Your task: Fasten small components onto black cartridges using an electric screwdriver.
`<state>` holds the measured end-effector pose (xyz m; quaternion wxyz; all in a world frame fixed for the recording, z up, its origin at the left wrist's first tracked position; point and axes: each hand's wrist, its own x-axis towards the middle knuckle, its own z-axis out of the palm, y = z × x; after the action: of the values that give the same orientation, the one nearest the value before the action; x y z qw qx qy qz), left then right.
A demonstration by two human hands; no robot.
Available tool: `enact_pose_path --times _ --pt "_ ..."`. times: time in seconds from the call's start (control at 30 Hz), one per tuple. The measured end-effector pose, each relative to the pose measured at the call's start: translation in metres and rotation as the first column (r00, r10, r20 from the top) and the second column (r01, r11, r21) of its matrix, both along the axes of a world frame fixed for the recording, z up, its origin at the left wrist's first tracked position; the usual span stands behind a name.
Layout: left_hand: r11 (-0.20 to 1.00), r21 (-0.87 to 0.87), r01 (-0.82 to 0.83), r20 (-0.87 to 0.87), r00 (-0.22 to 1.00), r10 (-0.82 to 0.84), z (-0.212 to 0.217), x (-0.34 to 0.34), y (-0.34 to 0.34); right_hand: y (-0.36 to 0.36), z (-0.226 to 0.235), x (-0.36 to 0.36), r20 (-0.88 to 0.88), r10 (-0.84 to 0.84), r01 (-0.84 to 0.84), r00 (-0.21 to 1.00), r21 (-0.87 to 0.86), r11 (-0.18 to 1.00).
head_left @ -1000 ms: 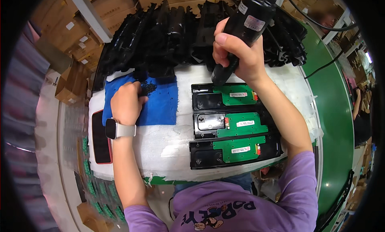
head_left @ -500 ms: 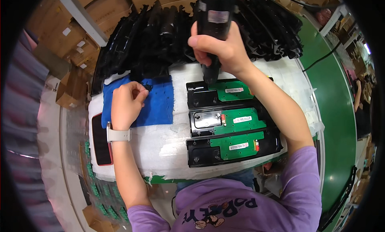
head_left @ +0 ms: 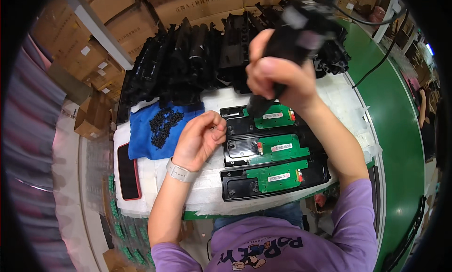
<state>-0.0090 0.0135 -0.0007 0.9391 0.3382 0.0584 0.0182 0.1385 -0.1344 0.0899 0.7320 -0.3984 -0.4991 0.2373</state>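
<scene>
My right hand is wrapped round a black electric screwdriver, blurred by motion. The driver's lower end is over the far one of three black plastic housings, beside its green circuit board. Close to that housing's left end is my left hand, its fingers curled together; anything pinched in them is too small to make out. Nearer to me lie the middle housing and the near housing, each bearing a green board. A pile of small black screws rests on a blue cloth.
A phone with a red edge lies at the left of the white-covered table. Many black plastic housings are stacked along the back. Cardboard boxes stand behind them. A black cable hangs at the right.
My left hand has moved right, from the screw pile on the blue cloth to the far housing's left end. The screwdriver has tilted, its top swinging right; its lower end stays by the far housing.
</scene>
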Motion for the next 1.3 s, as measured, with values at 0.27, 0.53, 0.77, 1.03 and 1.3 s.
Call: enact_pose_path --times 0.27,0.53,0.77,1.03,1.3 --pt "0.929 0.364 0.058 -0.097 0.995 -0.024 0.006 -0.001 -0.027 -0.037 0.02 -0.013 -0.088 0.019 0.0 0.996 0.203 0.979" --pt "0.894 0.448 0.004 -0.051 0.998 0.021 0.004 -0.001 -0.031 -0.035 0.013 -0.011 -0.099 0.064 -0.044 0.993 0.195 0.98" --pt "0.831 0.555 -0.027 -0.036 0.998 0.056 0.002 -0.001 -0.037 -0.03 0.01 -0.012 -0.122 -0.007 0.023 0.992 0.134 0.991" --pt "0.809 0.586 -0.051 -0.02 0.997 0.077 0.002 0.0 -0.034 -0.027 0.006 -0.009 -0.188 0.048 -0.003 0.981 0.231 0.973" --pt "0.723 0.691 0.006 -0.065 0.996 0.054 0.005 -0.003 -0.033 -0.028 0.002 -0.013 -0.227 0.033 0.016 0.973 0.214 0.977"
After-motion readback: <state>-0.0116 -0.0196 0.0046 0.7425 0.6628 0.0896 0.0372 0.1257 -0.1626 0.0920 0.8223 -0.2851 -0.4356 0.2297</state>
